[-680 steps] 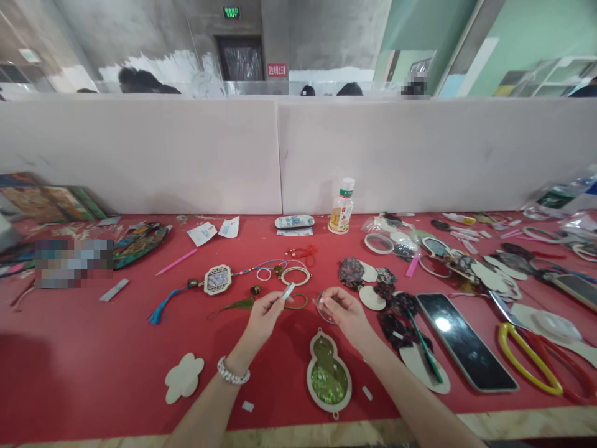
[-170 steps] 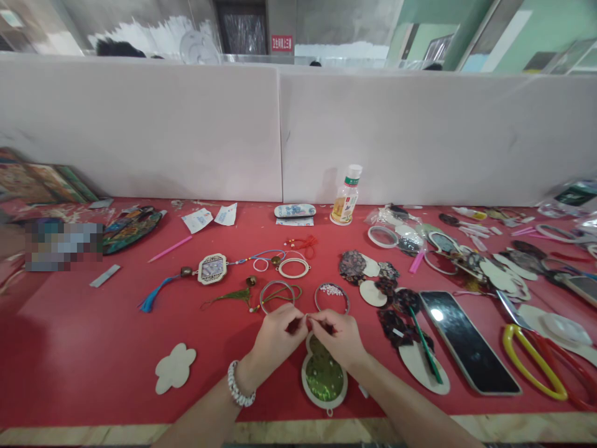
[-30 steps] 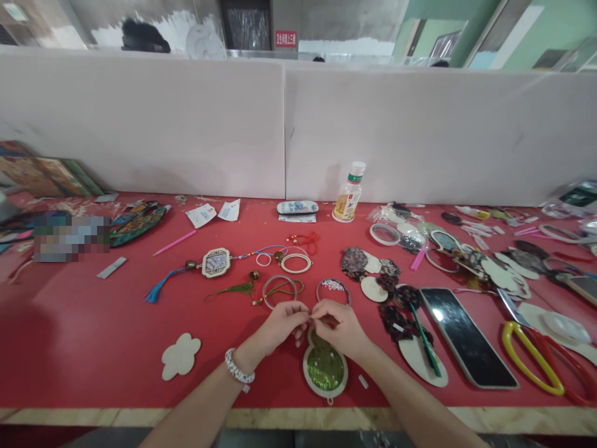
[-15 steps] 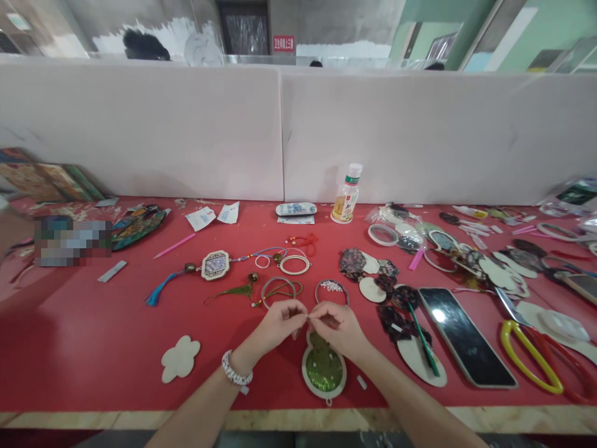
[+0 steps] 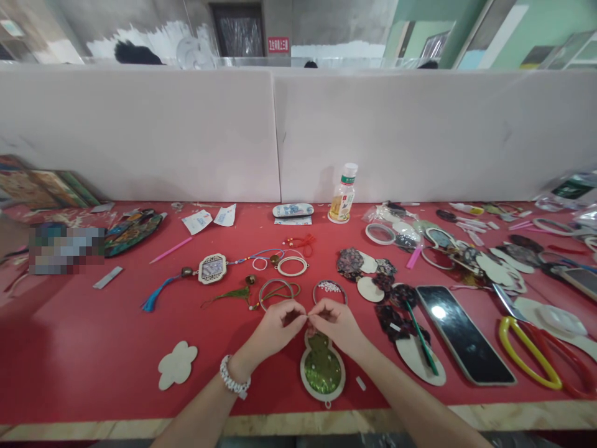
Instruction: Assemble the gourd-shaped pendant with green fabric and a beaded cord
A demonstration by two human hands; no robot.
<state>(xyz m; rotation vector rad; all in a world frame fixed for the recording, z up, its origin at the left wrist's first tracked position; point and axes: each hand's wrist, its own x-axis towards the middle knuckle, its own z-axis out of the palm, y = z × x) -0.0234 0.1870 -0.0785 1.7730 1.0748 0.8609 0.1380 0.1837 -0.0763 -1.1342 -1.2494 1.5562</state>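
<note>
My left hand [image 5: 281,326] and my right hand [image 5: 336,326] meet fingertip to fingertip, both closed in a pinch. Whatever is between the fingers is too small to make out. Just below them lies a green gourd-shaped pendant [image 5: 323,372] with a pale rim and a small loop at the bottom; my fingers partly cover its top. Beyond my right hand is a round dish of white beads [image 5: 330,287]. A clear ring [image 5: 275,295] and a green tassel cord [image 5: 237,293] lie beyond my left hand.
To the right are a phone [image 5: 466,336], scissors [image 5: 529,348], a green stick [image 5: 422,339] and dark scraps. A bottle [image 5: 342,196] stands by the white partition [image 5: 186,137]. On the left lie a flower-shaped piece [image 5: 178,366], a blue-tasselled pendant [image 5: 212,268] and a pink pencil [image 5: 171,249].
The view has shifted slightly. My hands stay pinched together above the pendant, with only a small change in finger position. Objects on the table look unmoved.
</note>
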